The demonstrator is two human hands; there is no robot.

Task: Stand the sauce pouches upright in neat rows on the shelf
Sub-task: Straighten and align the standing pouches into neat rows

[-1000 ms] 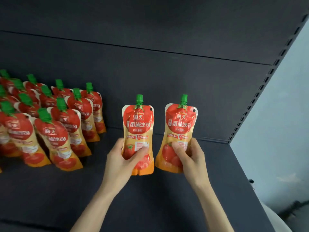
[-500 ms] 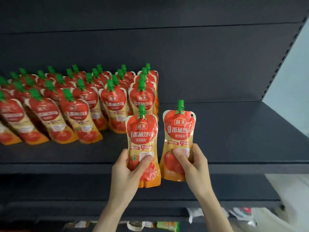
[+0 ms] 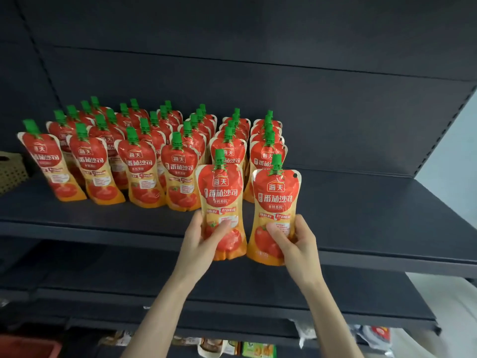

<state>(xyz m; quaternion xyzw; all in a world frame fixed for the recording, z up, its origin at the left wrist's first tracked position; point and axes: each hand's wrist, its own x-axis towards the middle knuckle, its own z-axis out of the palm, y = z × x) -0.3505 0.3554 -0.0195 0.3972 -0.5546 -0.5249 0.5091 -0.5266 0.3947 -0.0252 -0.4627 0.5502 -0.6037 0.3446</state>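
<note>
Two-hand carry, one tomato sauce pouch per hand. Left hand (image 3: 200,242) is wrapped around the lower body of the left pouch (image 3: 221,202), thumb across the front label, fingers behind. Right hand (image 3: 296,244) clamps the lower part of the right pouch (image 3: 276,213) the same way, thumb on the front. Both pouches are upright, green caps up, printed faces toward the camera, side by side and just apart. Grip is low, likely so the flat bottoms can go down first and the pouches stand by themselves once let go.

Landmark: the shelf (image 3: 374,218), dark metal, middle level. Both held pouches hang in front of its front edge, bottoms below the edge line, so not yet on the deck. The stocked pouches (image 3: 144,166) stand on the shelf in rows running front to back, filling its left and middle part, labels forward. The two rightmost rows sit directly behind the held pouches and look set further back from the front edge than the rows to the left, so the pair probably goes at the front of those two rows. Right part of the shelf is bare. A woven basket (image 3: 10,171) shows at the shelf's far left end, partly cut off.

Judgement: transport step, placement next; pouches must lift over the edge, then move inward. Soft pouches may tip into neighbours.
</note>
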